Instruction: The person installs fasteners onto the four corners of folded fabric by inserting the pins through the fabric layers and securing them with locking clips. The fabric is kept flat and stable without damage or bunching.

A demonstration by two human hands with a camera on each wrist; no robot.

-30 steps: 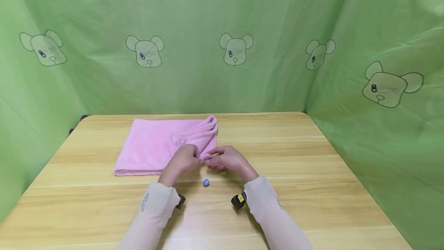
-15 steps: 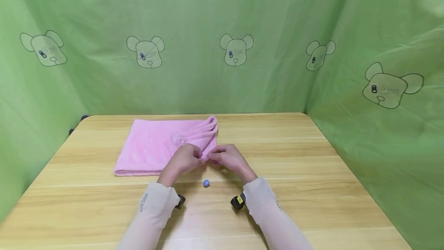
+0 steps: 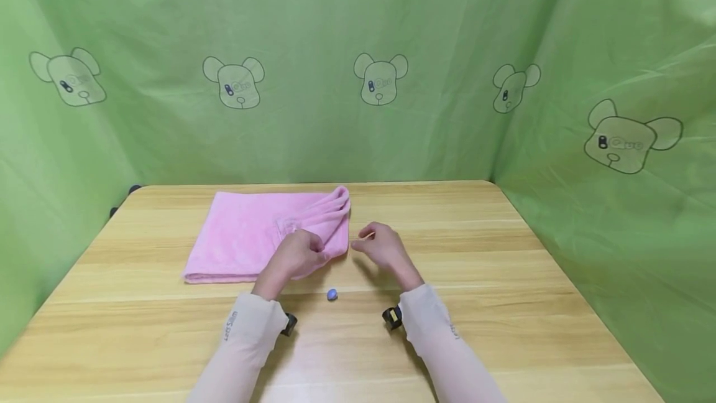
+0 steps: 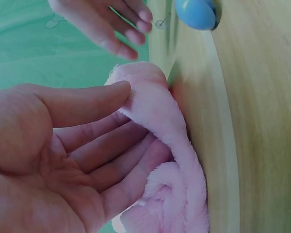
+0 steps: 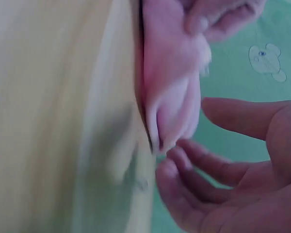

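From the head view, a folded pink towel (image 3: 268, 235) lies on the far left part of the wooden surface (image 3: 503, 278), and the left hand (image 3: 296, 255) rests on its near right corner with thumb and fingers closed on the plush edge, while the right hand (image 3: 380, 246) hovers just beside that corner, fingers loosely spread and holding nothing. A small blue ball (image 3: 332, 294) sits on the bare wood near both wrists. With only one hand on the cloth, the gathered folds at the right end could slump open, and a sweeping wrist or sleeve could knock the ball so that it rolls off. In the left wrist view, the left hand (image 4: 63, 160) has its thumb over the top of the towel's (image 4: 169, 145) rolled edge and its fingers underneath; the pinch looks light, so the thick pile may slide out if the edge is pulled. The ball (image 4: 196, 12) shows at the top, close to the fold. In the right wrist view, which is blurred, the right hand (image 5: 233, 179) is open with fingers apart, its fingertips just beside the towel's (image 5: 172, 82) hanging corner but not gripping it; a hasty grab could catch one layer alone and skew the fold.
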